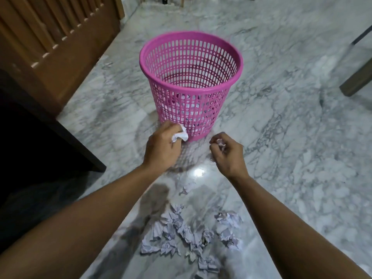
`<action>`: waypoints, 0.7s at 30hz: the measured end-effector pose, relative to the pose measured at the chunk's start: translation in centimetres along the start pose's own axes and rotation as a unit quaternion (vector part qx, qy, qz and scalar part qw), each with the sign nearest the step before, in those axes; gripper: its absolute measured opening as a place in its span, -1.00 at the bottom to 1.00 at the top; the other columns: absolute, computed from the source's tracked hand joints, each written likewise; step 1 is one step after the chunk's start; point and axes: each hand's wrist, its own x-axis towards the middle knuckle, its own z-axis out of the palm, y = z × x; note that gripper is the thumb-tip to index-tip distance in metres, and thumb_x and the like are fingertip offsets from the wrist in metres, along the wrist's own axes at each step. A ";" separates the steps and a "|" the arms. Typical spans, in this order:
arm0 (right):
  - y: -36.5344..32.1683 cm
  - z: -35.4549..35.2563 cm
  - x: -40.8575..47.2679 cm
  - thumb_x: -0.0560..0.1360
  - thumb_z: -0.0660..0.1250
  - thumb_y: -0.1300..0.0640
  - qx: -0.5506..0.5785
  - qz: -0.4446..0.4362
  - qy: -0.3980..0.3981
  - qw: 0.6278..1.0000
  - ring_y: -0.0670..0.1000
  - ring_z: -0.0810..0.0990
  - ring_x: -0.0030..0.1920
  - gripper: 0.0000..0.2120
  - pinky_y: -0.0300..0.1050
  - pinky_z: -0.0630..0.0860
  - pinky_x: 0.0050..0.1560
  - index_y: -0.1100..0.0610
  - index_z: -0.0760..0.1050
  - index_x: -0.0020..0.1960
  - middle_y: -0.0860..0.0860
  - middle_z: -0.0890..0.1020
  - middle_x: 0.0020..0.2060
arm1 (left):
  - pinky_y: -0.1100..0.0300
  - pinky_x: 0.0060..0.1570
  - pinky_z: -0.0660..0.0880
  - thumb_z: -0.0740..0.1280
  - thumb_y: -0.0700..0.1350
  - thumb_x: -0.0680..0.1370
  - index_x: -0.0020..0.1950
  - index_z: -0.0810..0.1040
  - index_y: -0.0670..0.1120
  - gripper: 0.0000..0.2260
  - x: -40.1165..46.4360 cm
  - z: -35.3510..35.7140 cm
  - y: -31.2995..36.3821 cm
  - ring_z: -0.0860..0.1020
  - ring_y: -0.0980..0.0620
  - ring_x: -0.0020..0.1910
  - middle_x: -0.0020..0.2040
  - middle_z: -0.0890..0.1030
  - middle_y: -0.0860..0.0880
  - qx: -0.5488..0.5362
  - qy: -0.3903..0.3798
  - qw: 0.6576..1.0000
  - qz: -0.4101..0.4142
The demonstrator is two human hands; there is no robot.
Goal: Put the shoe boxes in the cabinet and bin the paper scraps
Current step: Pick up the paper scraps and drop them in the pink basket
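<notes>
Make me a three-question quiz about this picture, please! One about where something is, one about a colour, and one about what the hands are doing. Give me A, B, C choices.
1. Where is the pile of paper scraps?
A. On the floor, nearer the person than the basket
B. On top of the wooden cabinet
C. Behind the basket

2. What colour is the basket?
A. Blue
B. Pink
C. Green

3. What is the left hand doing?
A. Lying flat on the floor
B. Gripping the basket's rim
C. Holding a crumpled paper

Answers:
1. A, the scraps lie on the marble floor between the forearms.
2. B, its mesh wall and rim are pink.
3. C, white paper pokes out of its fingers; the right hand pinches a small scrap too.
</notes>
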 end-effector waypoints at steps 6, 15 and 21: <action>-13.5 -3.3 10.7 0.53 0.23 0.15 -0.016 -0.158 0.063 0.985 -0.12 0.55 -0.27 -0.91 -0.09 0.52 -0.21 0.13 0.49 -0.10 -0.03 0.59 -0.28 | 0.45 -0.31 0.28 0.22 -0.13 0.60 -0.01 0.36 -0.11 -0.93 12.1 -4.5 8.0 0.41 0.12 -0.20 -0.08 0.42 -0.05 -0.064 0.170 0.983 -0.014; -20.4 -5.3 19.8 0.66 0.18 0.06 -0.032 0.085 -0.094 0.991 0.27 0.55 0.24 -0.62 0.33 0.55 0.21 0.16 0.43 0.43 0.20 0.51 0.32 | 0.11 0.08 0.46 0.44 0.01 0.56 0.60 -0.41 -0.04 0.04 24.3 -5.2 11.9 0.46 -0.19 0.36 0.60 0.19 -0.25 0.038 -0.096 0.956 -0.274; -12.9 -6.7 13.9 0.48 0.20 0.16 0.015 -0.033 0.156 0.987 -0.15 0.65 -0.16 -0.76 -0.09 0.64 -0.01 0.08 0.63 0.00 -0.14 0.67 -0.19 | 0.14 0.30 0.36 0.24 -0.03 0.62 0.61 0.19 0.01 -0.44 14.8 -3.0 8.4 0.34 -0.10 0.45 0.48 0.35 -0.09 0.120 0.105 0.987 0.008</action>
